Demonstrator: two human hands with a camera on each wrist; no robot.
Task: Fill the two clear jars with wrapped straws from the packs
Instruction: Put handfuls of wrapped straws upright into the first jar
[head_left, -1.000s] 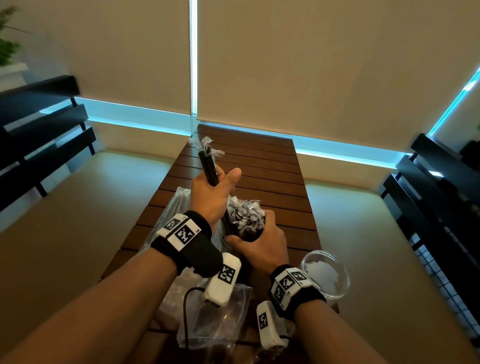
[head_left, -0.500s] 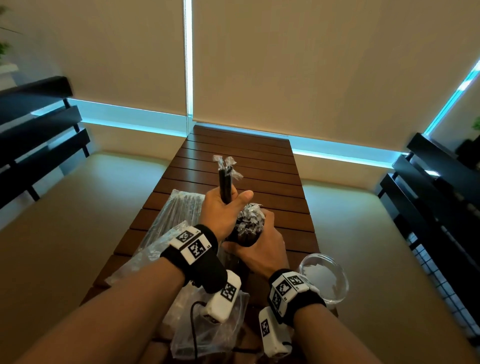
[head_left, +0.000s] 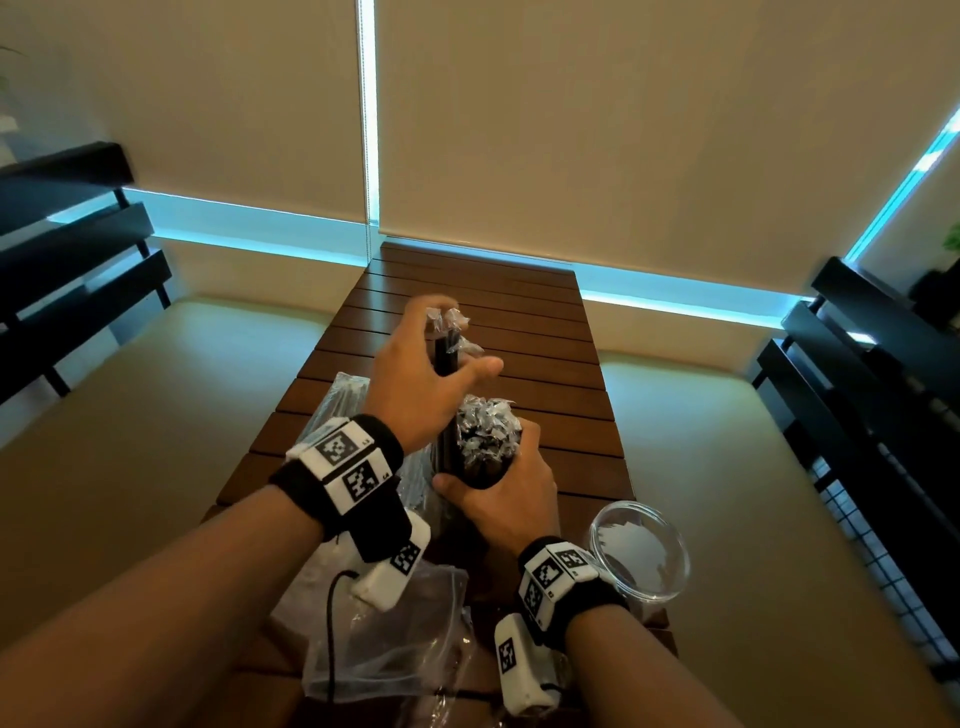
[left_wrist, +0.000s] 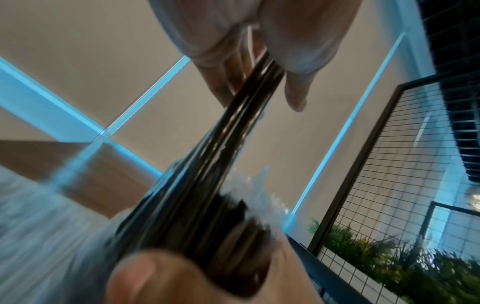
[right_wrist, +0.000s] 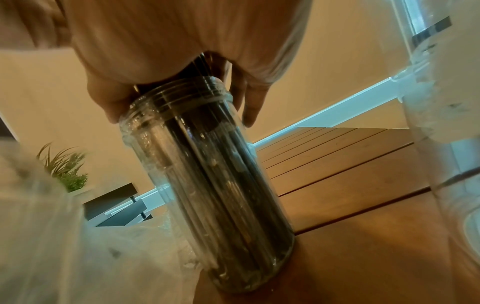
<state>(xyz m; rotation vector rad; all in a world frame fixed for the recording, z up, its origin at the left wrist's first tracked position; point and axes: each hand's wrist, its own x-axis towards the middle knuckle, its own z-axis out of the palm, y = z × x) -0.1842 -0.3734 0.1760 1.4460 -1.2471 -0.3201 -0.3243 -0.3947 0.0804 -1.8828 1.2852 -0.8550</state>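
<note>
A: Well, where are the straws held at this moment?

B: A small bundle of wrapped straws (head_left: 445, 349) is held upright by the left hand (head_left: 422, 384) above the desk (head_left: 467, 291), its lower ends apparently already entered at the jar's mouth. In the left wrist view the thumb and fingers (left_wrist: 223, 82) look loosened, nearly straight beside the bundle, so a firm pinch cannot be confirmed.

A: And the jar?

B: The full jar (right_wrist: 207, 185) is stood on the desk and is gripped at its threaded neck by the right hand (head_left: 501, 493), fingers curled round it. It is already packed with dark straws, crinkled wrapper ends (head_left: 485, 428) bunched above the rim. The second jar (head_left: 640, 552) is stood just to the right, apparently empty.

A: How are the straws expected to handle?

B: They are judged light and fairly stiff, but the clear film is likely slippery, so single straws could be lost from a loose hold. The bundle is best taken around its middle, not by the twisted ends. The jar looks light enough to tip, hence the steadying at the neck. Opened packs (head_left: 384, 644) are lying on the near side.
</note>
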